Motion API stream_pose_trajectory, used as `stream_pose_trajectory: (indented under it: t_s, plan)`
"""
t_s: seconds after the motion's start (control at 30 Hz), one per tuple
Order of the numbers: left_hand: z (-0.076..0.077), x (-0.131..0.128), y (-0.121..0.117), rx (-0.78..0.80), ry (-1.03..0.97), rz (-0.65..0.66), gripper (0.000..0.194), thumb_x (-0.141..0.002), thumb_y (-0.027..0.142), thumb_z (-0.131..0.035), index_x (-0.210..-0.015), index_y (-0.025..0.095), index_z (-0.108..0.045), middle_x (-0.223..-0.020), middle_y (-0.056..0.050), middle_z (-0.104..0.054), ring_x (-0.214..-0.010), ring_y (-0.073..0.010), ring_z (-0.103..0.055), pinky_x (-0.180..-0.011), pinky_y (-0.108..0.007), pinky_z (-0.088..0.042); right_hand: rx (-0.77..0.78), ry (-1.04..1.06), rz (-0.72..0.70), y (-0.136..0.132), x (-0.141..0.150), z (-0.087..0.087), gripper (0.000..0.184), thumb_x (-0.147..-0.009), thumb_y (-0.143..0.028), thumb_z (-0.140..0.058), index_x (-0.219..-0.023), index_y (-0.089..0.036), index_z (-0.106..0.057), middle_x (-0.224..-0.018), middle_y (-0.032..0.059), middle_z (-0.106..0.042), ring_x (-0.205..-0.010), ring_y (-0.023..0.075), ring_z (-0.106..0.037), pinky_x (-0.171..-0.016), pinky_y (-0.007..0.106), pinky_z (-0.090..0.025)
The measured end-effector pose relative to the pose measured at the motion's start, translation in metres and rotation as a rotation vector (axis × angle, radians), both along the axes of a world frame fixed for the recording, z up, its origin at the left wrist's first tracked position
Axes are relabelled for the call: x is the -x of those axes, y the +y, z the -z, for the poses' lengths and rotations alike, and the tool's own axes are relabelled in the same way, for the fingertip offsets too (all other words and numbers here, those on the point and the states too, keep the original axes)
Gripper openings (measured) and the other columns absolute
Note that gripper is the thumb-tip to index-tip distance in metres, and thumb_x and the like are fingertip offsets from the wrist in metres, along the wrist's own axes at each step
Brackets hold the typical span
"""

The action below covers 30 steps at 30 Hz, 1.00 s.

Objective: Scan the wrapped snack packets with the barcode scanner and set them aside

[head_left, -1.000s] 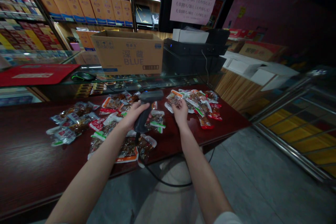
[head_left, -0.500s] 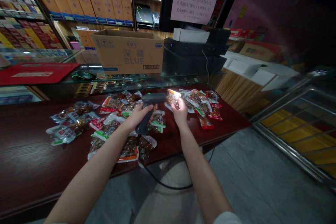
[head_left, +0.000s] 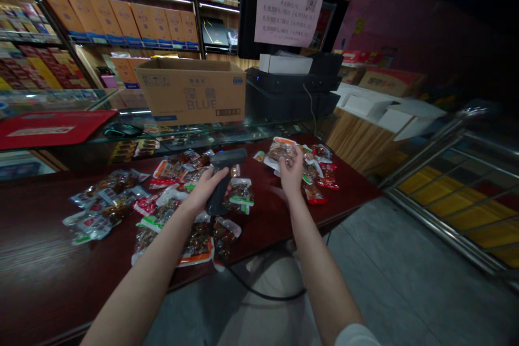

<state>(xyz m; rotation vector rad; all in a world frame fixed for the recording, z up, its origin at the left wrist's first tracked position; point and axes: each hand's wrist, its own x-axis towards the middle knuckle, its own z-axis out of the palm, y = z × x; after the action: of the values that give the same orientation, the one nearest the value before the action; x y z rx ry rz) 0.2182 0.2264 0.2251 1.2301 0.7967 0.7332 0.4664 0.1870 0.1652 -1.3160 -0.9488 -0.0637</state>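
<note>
My left hand (head_left: 206, 188) is wrapped around the handle of a black barcode scanner (head_left: 227, 159), its head pointing right. A black cable runs from the handle's bottom. My right hand (head_left: 291, 171) is closed on a clear snack packet (head_left: 280, 147) with an orange edge and brown contents. That packet is above the left part of a pile of snack packets (head_left: 327, 173) on the right side of the dark red table. Under and around the scanner lies a larger heap of similar packets (head_left: 198, 238), with green, red and orange edges.
More packets (head_left: 106, 203) lie at the left of the table (head_left: 36, 216). Behind stand a glass counter with a cardboard box (head_left: 194, 92), a computer mouse (head_left: 122, 130) and a red mat (head_left: 52, 125). A black machine (head_left: 284, 98) stands right of the box; a metal rail (head_left: 446, 227) is at far right.
My right hand has moved right with the packet, from the scanner's front to the right pile. The bright scanner light on the packet is gone. My left hand keeps hold of the scanner.
</note>
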Motion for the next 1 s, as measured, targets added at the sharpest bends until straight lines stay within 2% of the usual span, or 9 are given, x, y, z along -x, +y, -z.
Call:
stream_pose_trajectory:
  t_s: [0.1,0.23,0.33,0.4,0.5,0.67,0.8,0.9,1.0]
  plan:
    - [0.001,0.000,0.000,0.000,-0.007,0.003,0.057,-0.059,0.062,-0.075,-0.085,0.017,-0.051,-0.057,0.001,-0.061,-0.048,-0.0120,-0.055,-0.046,-0.022,-0.042,0.113,-0.197,0.165,-0.008,-0.042,-0.016,0.035,-0.083,-0.025,-0.046,-0.113,-0.017,-0.062,-0.113,0.0122,-0.066,-0.108,0.0243,-0.059,-0.100,0.044,-0.043]
    - [0.005,0.000,0.001,-0.009,-0.018,0.033,0.054,-0.063,0.061,-0.074,-0.086,0.017,-0.051,-0.058,0.000,-0.062,-0.048,-0.0119,-0.056,-0.047,-0.022,-0.044,0.402,-0.247,0.273,-0.018,-0.087,-0.029,0.038,-0.083,-0.028,-0.048,-0.114,-0.014,-0.065,-0.114,0.0160,-0.066,-0.107,0.0288,-0.058,-0.097,0.047,-0.042]
    - [0.009,0.000,0.003,0.000,-0.015,0.040,0.053,-0.066,0.060,-0.072,-0.089,0.017,-0.052,-0.059,0.000,-0.062,-0.048,-0.0121,-0.055,-0.046,-0.022,-0.043,0.691,-0.285,0.346,-0.023,-0.103,-0.029,0.043,-0.080,-0.041,-0.059,-0.118,-0.022,-0.066,-0.119,0.0149,-0.062,-0.112,0.0354,-0.052,-0.097,0.056,-0.038]
    - [0.010,0.001,0.003,0.007,-0.020,0.045,0.053,-0.067,0.060,-0.072,-0.091,0.017,-0.052,-0.060,0.001,-0.062,-0.048,-0.0123,-0.056,-0.045,-0.022,-0.043,0.770,-0.312,0.359,-0.024,-0.107,-0.026,0.046,-0.081,-0.047,-0.060,-0.122,-0.027,-0.065,-0.127,0.0142,-0.057,-0.117,0.0377,-0.048,-0.096,0.058,-0.037]
    - [0.010,0.002,0.003,0.009,-0.024,0.049,0.052,-0.068,0.060,-0.071,-0.091,0.018,-0.052,-0.061,0.001,-0.062,-0.050,-0.0126,-0.057,-0.046,-0.022,-0.044,0.747,-0.358,0.325,-0.020,-0.108,-0.021,0.048,-0.084,-0.050,-0.054,-0.125,-0.027,-0.062,-0.133,0.0150,-0.050,-0.119,0.0358,-0.047,-0.096,0.054,-0.039]
    - [0.008,0.000,0.004,0.030,0.016,-0.003,0.054,-0.062,0.062,-0.073,-0.085,0.018,-0.051,-0.058,0.001,-0.061,-0.047,-0.0122,-0.055,-0.045,-0.022,-0.043,0.660,-0.421,0.250,-0.018,-0.104,-0.019,0.056,-0.087,-0.051,-0.050,-0.134,-0.021,-0.052,-0.130,0.0166,-0.053,-0.118,0.0326,-0.050,-0.097,0.050,-0.040]
    - [0.006,-0.001,0.004,0.030,-0.005,-0.027,0.052,-0.062,0.060,-0.074,-0.082,0.018,-0.053,-0.056,0.001,-0.061,-0.048,-0.0118,-0.055,-0.045,-0.022,-0.041,0.554,-0.401,0.351,-0.031,-0.095,-0.025,0.061,-0.085,-0.048,-0.053,-0.138,-0.020,-0.045,-0.136,0.0179,-0.051,-0.124,0.0340,-0.047,-0.101,0.053,-0.036]
    - [0.003,0.001,0.002,0.019,-0.013,-0.021,0.051,-0.063,0.061,-0.073,-0.082,0.017,-0.054,-0.056,0.001,-0.061,-0.048,-0.0121,-0.055,-0.046,-0.022,-0.041,0.440,-0.367,0.385,-0.044,-0.072,-0.024,0.051,-0.085,-0.038,-0.052,-0.132,-0.018,-0.050,-0.131,0.0172,-0.055,-0.122,0.0327,-0.048,-0.102,0.052,-0.035]
    - [-0.001,0.002,-0.001,0.014,-0.041,-0.011,0.052,-0.062,0.061,-0.074,-0.082,0.017,-0.054,-0.057,0.001,-0.061,-0.049,-0.0121,-0.055,-0.046,-0.022,-0.041,0.433,-0.390,0.124,-0.050,-0.029,-0.017,0.030,-0.086,-0.029,-0.049,-0.113,-0.019,-0.060,-0.115,0.0131,-0.063,-0.111,0.0281,-0.055,-0.096,0.045,-0.041]
